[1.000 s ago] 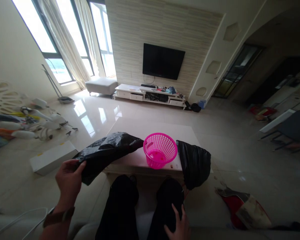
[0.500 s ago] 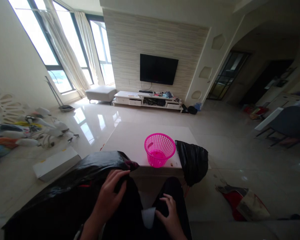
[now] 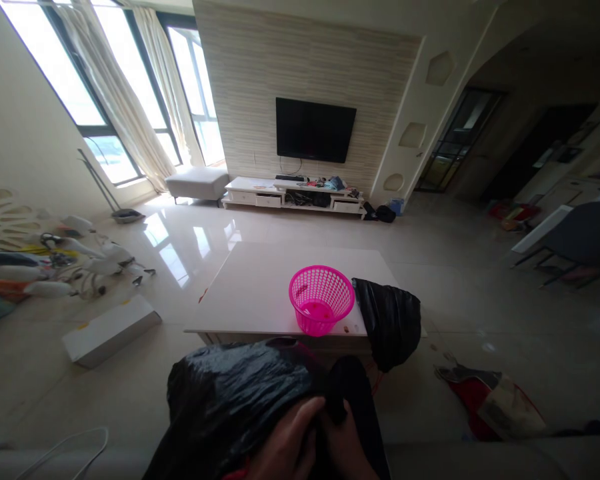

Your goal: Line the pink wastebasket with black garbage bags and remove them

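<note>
A large black plastic bag (image 3: pixel 240 380) lies bunched across my lap, with a dark pink patch showing at its upper right edge. My left hand (image 3: pixel 291 437) has its fingers curled on the bag's right side. Close beside it, my right hand (image 3: pixel 347 440) is closed on the dark plastic there; the exact fingertip hold is partly hidden. In front of my knees, a pink perforated plastic basket (image 3: pixel 320 297) stands upright near the edge of a white table (image 3: pixel 250 287). A second black bag (image 3: pixel 393 323) hangs over the table's right corner.
A white box (image 3: pixel 113 333) lies on the floor to the left, near a pile of mixed items (image 3: pixel 80 260). Right of the table lies a red and beige fabric bag (image 3: pixel 495 400). A TV cabinet (image 3: pixel 295 198) stands by the far wall.
The large black bag has shifted right across my lap. My left hand has moved right and down, beside my right hand, and both have closed on the bag. The white piece between my legs is now covered.
</note>
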A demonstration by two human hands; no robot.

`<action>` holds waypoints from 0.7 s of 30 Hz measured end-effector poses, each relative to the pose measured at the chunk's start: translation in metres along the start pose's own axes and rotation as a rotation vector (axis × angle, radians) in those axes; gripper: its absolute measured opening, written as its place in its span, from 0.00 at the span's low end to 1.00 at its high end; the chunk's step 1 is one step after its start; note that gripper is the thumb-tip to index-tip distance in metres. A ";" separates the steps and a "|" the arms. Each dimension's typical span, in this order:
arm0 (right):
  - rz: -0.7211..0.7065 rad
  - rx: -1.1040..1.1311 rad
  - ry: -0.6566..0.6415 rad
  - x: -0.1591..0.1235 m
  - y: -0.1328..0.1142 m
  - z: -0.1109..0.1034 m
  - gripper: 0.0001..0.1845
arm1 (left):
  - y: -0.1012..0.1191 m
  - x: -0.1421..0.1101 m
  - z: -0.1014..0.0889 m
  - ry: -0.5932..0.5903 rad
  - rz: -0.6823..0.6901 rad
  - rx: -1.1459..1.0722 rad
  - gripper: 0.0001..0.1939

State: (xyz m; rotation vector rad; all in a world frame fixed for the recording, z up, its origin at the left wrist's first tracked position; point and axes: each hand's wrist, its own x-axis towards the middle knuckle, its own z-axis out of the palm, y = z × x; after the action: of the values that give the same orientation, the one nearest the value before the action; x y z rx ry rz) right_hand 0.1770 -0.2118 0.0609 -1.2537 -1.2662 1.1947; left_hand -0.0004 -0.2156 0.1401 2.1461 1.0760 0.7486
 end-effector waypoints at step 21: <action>-0.687 -0.790 0.027 0.000 -0.017 0.002 0.22 | -0.068 0.018 -0.049 0.745 -0.254 0.548 0.29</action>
State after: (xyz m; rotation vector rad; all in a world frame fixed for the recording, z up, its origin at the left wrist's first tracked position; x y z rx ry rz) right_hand 0.1739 -0.2115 0.0779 -1.1731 -2.0250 0.1646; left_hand -0.0593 -0.1550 0.1253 2.1130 2.0983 1.2906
